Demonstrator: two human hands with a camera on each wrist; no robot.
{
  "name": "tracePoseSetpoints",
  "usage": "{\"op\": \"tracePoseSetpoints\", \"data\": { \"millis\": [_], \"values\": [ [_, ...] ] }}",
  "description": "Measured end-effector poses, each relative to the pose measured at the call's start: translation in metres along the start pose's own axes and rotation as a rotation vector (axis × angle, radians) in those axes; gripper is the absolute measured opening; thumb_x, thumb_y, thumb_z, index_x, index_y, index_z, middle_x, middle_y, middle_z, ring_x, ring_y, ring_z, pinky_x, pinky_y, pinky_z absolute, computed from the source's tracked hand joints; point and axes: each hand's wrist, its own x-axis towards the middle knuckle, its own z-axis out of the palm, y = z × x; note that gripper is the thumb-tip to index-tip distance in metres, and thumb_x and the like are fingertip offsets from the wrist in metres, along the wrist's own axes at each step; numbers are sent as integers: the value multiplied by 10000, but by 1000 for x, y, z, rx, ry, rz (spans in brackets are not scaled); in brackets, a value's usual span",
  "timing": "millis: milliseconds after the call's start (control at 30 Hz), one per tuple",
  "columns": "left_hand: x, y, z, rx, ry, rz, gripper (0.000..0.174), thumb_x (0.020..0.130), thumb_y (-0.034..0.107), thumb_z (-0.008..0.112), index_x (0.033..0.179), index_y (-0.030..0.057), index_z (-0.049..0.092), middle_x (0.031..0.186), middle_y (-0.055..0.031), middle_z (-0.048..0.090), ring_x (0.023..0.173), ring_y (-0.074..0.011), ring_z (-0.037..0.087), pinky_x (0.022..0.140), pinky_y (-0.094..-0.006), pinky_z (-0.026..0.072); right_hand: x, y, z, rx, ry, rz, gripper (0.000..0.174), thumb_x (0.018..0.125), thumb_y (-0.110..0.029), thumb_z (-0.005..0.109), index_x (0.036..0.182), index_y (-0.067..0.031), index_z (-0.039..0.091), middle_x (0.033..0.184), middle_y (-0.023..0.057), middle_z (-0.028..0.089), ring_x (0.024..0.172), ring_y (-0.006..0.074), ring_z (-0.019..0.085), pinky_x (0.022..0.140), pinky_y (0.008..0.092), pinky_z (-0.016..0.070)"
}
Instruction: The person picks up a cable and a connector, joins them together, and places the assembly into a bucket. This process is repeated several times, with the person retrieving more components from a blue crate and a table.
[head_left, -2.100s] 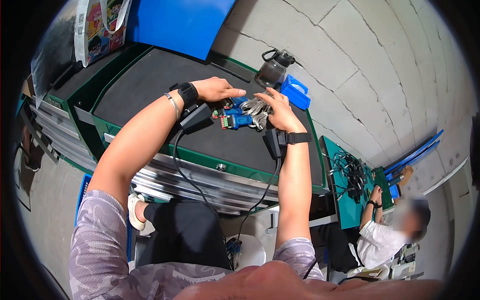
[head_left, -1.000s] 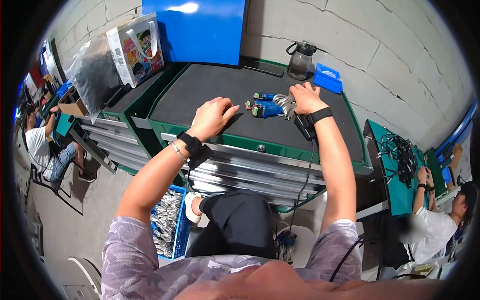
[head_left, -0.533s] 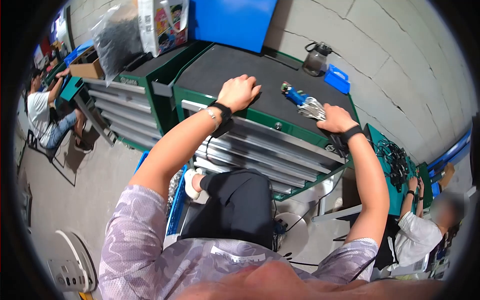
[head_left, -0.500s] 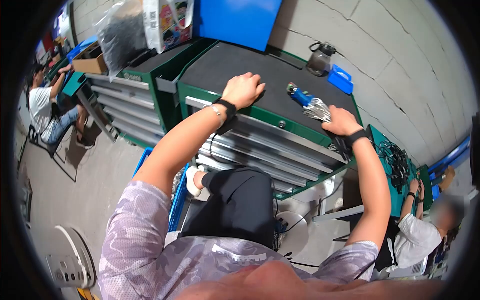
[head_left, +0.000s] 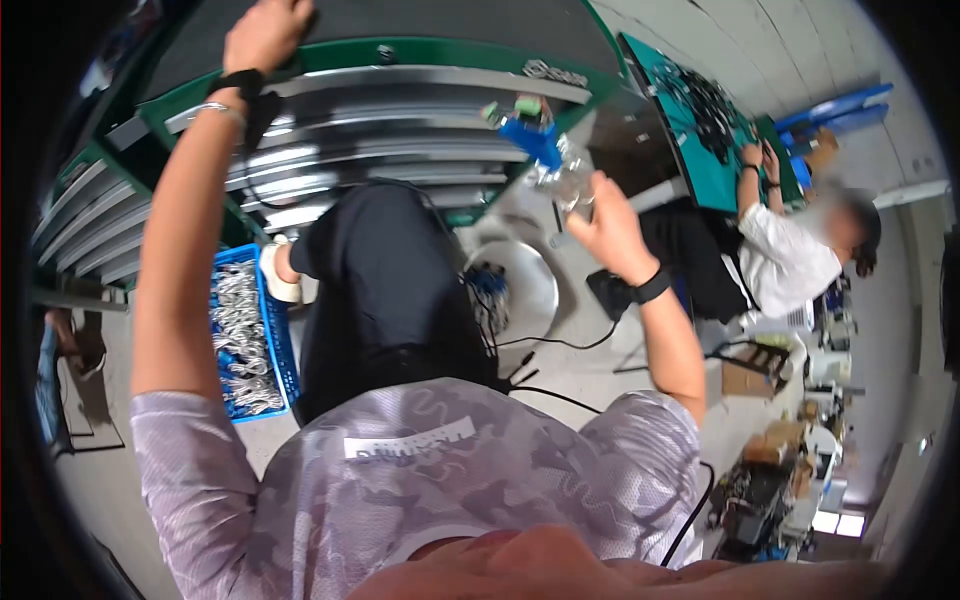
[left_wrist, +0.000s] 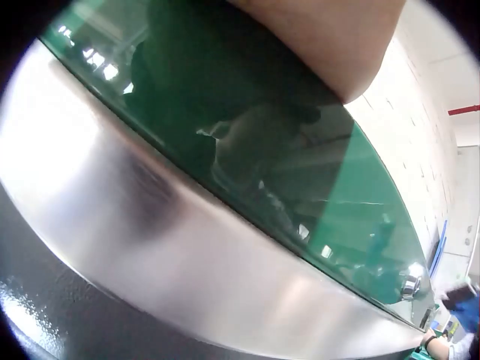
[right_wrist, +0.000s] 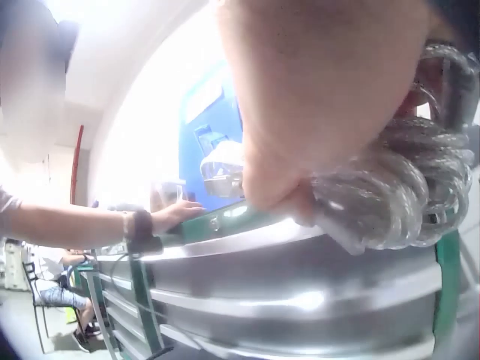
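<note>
In the head view my right hand (head_left: 612, 232) grips a coiled clear-grey cable bundle (head_left: 568, 178) in front of the cabinet drawers. Blue connectors (head_left: 530, 138) with green ends stick out from its far side. The right wrist view shows the coils (right_wrist: 397, 195) close beside my right hand (right_wrist: 322, 82). My left hand (head_left: 268, 38) rests at the front edge of the cabinet's dark top (head_left: 340, 18), holding nothing visible. Only part of the left hand (left_wrist: 337, 37) shows in the left wrist view, above the green cabinet rim (left_wrist: 247, 157).
A blue basket (head_left: 284, 350) of cable bundles stands on the floor at left. Beside the legs is a round white container (head_left: 535, 285) with dark cables and blue pieces inside. At right, a person in white (head_left: 790, 260) works at a green table (head_left: 682, 135).
The right hand has lifted the cable bundle off the cabinet top and brought it out over the front of the drawers. The head view has tilted down; the left hand stays at the cabinet edge.
</note>
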Motion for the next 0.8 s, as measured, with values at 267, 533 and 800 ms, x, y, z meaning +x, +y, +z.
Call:
{"op": "tracePoseSetpoints", "data": {
  "millis": [267,533,800],
  "values": [
    [-15,39,-36,-26,133,39,416,880,377,541,956,-2,695,966,-259,685,835,-420,665,750,-531,520,-211,101,182,505,-331,565,440,815,-242,674,1119,53,556,943,247,655,882,384,641,793,403,496],
    [13,-41,16,77,-48,-2,491,980,506,435,1281,142,568,1203,-163,633,1140,-390,569,919,-419,465,-263,141,259,608,-704,905,542,828,-414,606,1024,90,641,904,166,677,837,238,630,778,349,478],
    [17,-46,14,80,-111,-67,574,973,548,425,1372,148,527,1304,-143,600,1215,-341,554,979,-380,443,-256,178,340,487,-818,850,572,758,-497,599,891,49,709,918,258,697,895,394,667,829,436,496]
  ]
}}
